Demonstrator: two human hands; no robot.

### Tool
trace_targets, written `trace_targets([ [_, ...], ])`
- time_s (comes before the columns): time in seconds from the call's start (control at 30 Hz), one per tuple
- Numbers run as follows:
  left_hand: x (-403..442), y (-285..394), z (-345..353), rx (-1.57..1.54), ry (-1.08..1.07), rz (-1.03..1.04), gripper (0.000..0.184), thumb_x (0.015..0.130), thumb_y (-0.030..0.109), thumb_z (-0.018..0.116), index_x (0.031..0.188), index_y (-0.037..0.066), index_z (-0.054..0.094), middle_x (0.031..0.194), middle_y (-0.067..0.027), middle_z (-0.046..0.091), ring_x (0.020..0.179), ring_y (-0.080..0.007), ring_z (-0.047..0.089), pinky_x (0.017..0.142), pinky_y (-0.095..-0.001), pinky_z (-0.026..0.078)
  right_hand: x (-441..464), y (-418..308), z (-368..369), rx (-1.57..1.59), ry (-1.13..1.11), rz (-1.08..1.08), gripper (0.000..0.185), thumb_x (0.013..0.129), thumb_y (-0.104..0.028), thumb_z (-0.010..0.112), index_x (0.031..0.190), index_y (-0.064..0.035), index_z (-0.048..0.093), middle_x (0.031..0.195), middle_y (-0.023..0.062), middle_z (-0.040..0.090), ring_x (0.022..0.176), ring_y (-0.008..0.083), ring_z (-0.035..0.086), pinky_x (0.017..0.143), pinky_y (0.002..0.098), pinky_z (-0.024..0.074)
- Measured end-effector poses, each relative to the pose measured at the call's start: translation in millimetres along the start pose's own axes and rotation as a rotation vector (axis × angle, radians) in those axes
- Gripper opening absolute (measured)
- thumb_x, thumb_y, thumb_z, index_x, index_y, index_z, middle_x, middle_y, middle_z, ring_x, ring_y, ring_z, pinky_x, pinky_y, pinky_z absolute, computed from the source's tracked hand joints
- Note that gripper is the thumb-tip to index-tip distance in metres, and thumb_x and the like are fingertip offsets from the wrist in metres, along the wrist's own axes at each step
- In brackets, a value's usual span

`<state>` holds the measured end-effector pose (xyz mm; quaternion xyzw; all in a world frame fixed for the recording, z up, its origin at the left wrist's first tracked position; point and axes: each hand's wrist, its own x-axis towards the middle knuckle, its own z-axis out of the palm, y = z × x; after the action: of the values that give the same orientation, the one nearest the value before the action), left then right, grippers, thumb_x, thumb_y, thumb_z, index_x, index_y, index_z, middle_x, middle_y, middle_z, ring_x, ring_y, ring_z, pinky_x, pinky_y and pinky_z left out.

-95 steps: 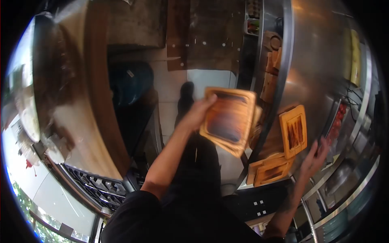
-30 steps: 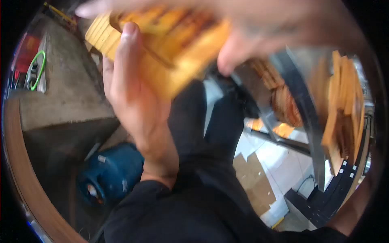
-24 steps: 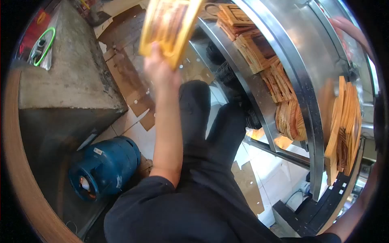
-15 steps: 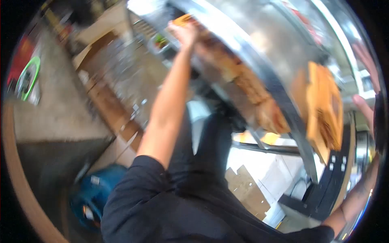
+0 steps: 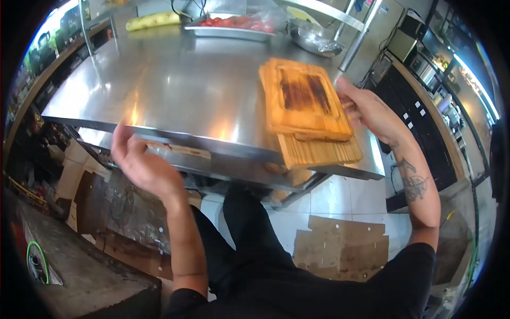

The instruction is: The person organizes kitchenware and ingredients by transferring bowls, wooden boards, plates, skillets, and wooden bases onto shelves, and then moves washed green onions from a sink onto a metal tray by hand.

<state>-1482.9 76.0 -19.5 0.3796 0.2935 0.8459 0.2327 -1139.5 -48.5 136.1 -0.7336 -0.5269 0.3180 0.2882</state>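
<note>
Lying beside right hand (image 5: pixel 368 108): wooden boards (image 5: pixel 305 98)

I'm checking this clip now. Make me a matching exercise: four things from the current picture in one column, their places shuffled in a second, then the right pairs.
Things
1. Left hand
2. Wooden boards
3. Metal tray
4. Right hand

Places
A. Near the far edge of the steel table, with red food in it
B. Just to the right of the stack, fingers towards its side
C. By the table's near edge, holding nothing
D. Stacked on the right part of the table

Right pairs: 1-C, 2-D, 3-A, 4-B
</note>
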Motion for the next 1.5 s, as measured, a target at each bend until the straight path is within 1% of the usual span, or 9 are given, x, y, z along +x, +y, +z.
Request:
trace_targets([
  [0.13, -49.7, 15.6, 69.1, 0.319, -0.787, 0.699, 0.053, 0.104, 0.023, 0.046, 0.147, -0.008, 0.041, 0.151, -0.0252, 0.043, 0.135, -0.0326, 0.049, 0.119, -0.0438, 0.032, 6.7, -5.6, 15.5, -0.086, 0.002, 0.006, 0.083, 0.092, -0.074, 0.054, 0.133, -0.0024, 0.062, 0.118, 0.0095, 0.066, 0.095, 0.0176, 0.063, 0.087, 0.0255, 0.0456],
  [0.2, -59.2, 55.5, 113.6, -0.233, -1.137, -0.837, 0.075, 0.103, 0.046, 0.049, 0.147, -0.012, 0.034, 0.158, -0.0365, 0.028, 0.152, -0.0484, 0.019, 0.124, -0.0455, 0.018, 7.8, -4.6, 21.8, 0.199, 0.020, 0.000, 0.074, 0.094, -0.066, 0.058, 0.131, -0.0015, 0.062, 0.119, 0.0099, 0.067, 0.095, 0.0170, 0.065, 0.088, 0.0275, 0.0495],
  [0.3, -74.4, 58.5, 125.3, 0.329, -1.158, -0.519, 0.074, 0.103, 0.047, 0.049, 0.144, -0.013, 0.036, 0.155, -0.0424, 0.026, 0.152, -0.0508, 0.013, 0.123, -0.0449, 0.017, 6.9, -13.5, 28.1, 0.541, -0.096, -0.055, 0.061, 0.097, -0.052, 0.064, 0.130, -0.0005, 0.061, 0.122, 0.0100, 0.068, 0.099, 0.0166, 0.067, 0.091, 0.0306, 0.0537],
  [0.4, -75.4, 52.1, 123.4, 0.162, -1.177, -0.579, 0.076, 0.102, 0.050, 0.049, 0.144, -0.012, 0.039, 0.157, -0.0423, 0.021, 0.155, -0.0444, 0.008, 0.124, -0.0419, 0.014, 12.5, -7.4, 22.3, 0.637, -0.245, -0.031, 0.050, 0.097, -0.039, 0.068, 0.129, -0.0013, 0.061, 0.122, 0.0094, 0.068, 0.101, 0.0169, 0.068, 0.093, 0.0325, 0.0559],
  [0.8, -80.5, 75.8, 119.7, 0.295, -1.045, -0.386, 0.093, 0.096, 0.049, 0.053, 0.149, -0.020, 0.021, 0.157, -0.0441, 0.017, 0.152, -0.0528, 0.007, 0.126, -0.0461, 0.010, 6.5, -15.8, 5.0, 0.437, -0.079, -0.060, 0.034, 0.094, -0.023, 0.070, 0.119, -0.0012, 0.063, 0.111, 0.0073, 0.068, 0.100, 0.0144, 0.068, 0.085, 0.0289, 0.0544],
  [1.0, -80.8, 90.6, 66.4, -0.226, -0.699, 0.128, 0.095, 0.085, 0.020, 0.065, 0.152, -0.021, 0.011, 0.160, -0.0425, 0.009, 0.152, -0.0516, 0.011, 0.125, -0.0498, 0.014, -65.1, -21.9, 78.5, 0.168, 0.447, -0.686, 0.049, 0.095, -0.010, 0.066, 0.139, 0.0018, 0.047, 0.125, 0.0154, 0.061, 0.113, 0.0211, 0.063, 0.097, 0.0327, 0.0506],
  [1.2, -120.4, 49.0, -93.3, -0.549, -0.129, -0.102, 0.087, 0.085, 0.030, 0.064, 0.152, -0.011, 0.028, 0.150, -0.0295, 0.038, 0.136, -0.0370, 0.043, 0.114, -0.0446, 0.037, -93.4, -59.8, 251.1, 0.096, -0.229, -1.103, 0.072, 0.090, 0.001, 0.066, 0.152, 0.0040, 0.031, 0.136, 0.0235, 0.050, 0.124, 0.0315, 0.054, 0.106, 0.0373, 0.0425],
  [1.33, -161.7, 10.5, -202.9, -0.304, 0.272, -0.219, 0.077, 0.088, 0.028, 0.055, 0.152, -0.008, 0.032, 0.142, -0.0257, 0.053, 0.128, -0.0334, 0.058, 0.107, -0.0425, 0.048, -66.2, -44.1, 357.0, 0.268, -0.504, -0.890, 0.081, 0.087, 0.004, 0.067, 0.157, 0.0060, 0.026, 0.143, 0.0274, 0.045, 0.131, 0.0380, 0.050, 0.113, 0.0394, 0.0364],
  [1.5, -105.0, -47.3, -247.0, 0.209, 0.085, -0.306, 0.064, 0.090, 0.012, 0.058, 0.147, -0.013, 0.043, 0.144, -0.0200, 0.056, 0.132, -0.0229, 0.054, 0.112, -0.0346, 0.040, 22.8, 8.7, 447.2, 0.637, -0.507, -0.470, 0.051, 0.096, -0.005, 0.067, 0.141, 0.0005, 0.044, 0.131, 0.0132, 0.060, 0.115, 0.0186, 0.061, 0.100, 0.0336, 0.0511],
])
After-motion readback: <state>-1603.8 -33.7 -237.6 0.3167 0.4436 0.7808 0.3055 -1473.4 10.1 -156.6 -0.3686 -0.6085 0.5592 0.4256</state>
